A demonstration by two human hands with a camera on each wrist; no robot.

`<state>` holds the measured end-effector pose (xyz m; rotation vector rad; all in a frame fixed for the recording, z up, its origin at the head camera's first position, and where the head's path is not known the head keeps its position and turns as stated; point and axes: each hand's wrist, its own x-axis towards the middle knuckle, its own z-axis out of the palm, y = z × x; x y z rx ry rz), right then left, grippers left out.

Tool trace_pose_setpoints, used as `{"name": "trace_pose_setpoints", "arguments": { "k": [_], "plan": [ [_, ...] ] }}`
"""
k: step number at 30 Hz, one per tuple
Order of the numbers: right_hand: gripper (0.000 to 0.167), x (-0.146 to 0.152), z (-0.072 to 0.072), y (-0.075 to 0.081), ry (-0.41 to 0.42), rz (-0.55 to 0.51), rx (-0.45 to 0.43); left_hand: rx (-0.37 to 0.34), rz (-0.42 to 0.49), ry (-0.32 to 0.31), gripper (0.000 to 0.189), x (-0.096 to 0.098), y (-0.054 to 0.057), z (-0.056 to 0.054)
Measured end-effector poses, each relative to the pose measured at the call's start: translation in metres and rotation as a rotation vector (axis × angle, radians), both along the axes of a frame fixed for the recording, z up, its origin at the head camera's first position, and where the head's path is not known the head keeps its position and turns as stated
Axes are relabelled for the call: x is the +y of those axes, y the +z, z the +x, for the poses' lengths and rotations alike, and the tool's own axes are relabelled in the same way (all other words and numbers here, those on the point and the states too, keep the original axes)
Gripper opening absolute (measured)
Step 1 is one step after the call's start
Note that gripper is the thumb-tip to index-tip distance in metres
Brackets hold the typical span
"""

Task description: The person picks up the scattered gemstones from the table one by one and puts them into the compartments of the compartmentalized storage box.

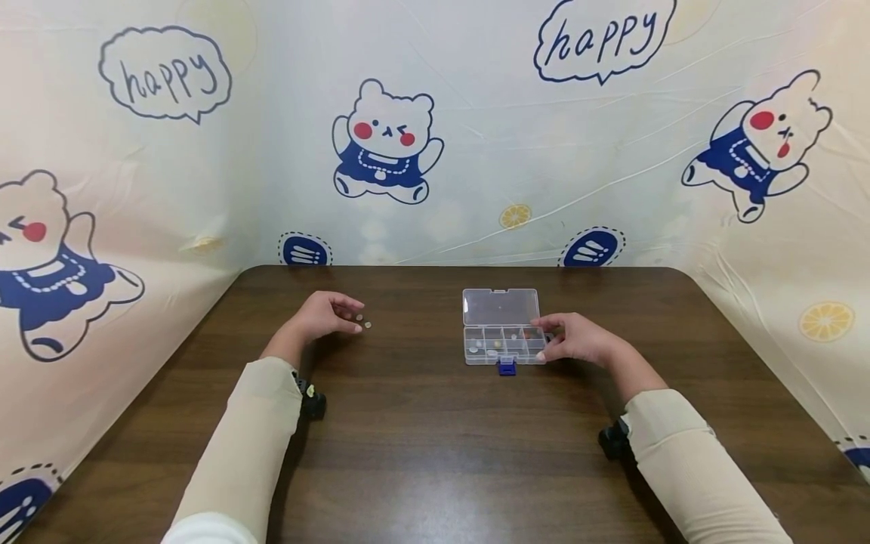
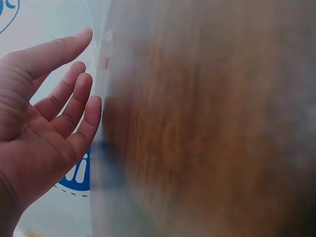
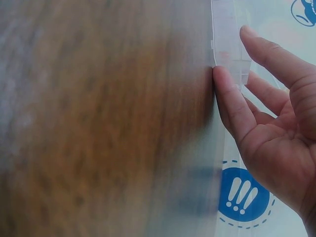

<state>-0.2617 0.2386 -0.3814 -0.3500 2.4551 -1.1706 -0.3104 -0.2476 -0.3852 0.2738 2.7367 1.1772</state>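
Note:
My left hand (image 1: 322, 316) hovers low at the table's left side, thumb and fingers apart and loosely curved. Beside its fingertips lie two small pale pieces, one nearer (image 1: 368, 325) and one farther (image 1: 359, 317); their kind is too small to tell. A clear plastic compartment box (image 1: 493, 361) stands right of centre, its lid (image 1: 501, 308) laid back and its blue latch (image 1: 507, 368) toward me. Several small pieces, whitish, yellowish and reddish, sit in its compartments. My right hand (image 1: 578, 338) holds the box's right end between thumb and fingers; the right wrist view shows fingers against the box (image 3: 229, 42).
The brown wooden table (image 1: 421, 453) extends around both hands. A printed cloth (image 1: 489, 151) with bears and lettering hangs behind and along both sides. Black wrist cameras are strapped on the left (image 1: 313, 403) and right (image 1: 614, 440) wrists.

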Motion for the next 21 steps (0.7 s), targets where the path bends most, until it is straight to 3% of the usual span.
{"name": "trace_pose_setpoints", "arguments": {
  "k": [9, 21],
  "plan": [
    [0.074, -0.004, 0.000, 0.000, 0.010, -0.002, -0.006, -0.020, -0.027, -0.005, 0.041, -0.008, -0.007, -0.013],
    [0.074, 0.000, -0.001, -0.001, 0.014, 0.001, 0.006, -0.022, -0.069, 0.000, 0.033, -0.003, -0.011, -0.015]
  ]
}}
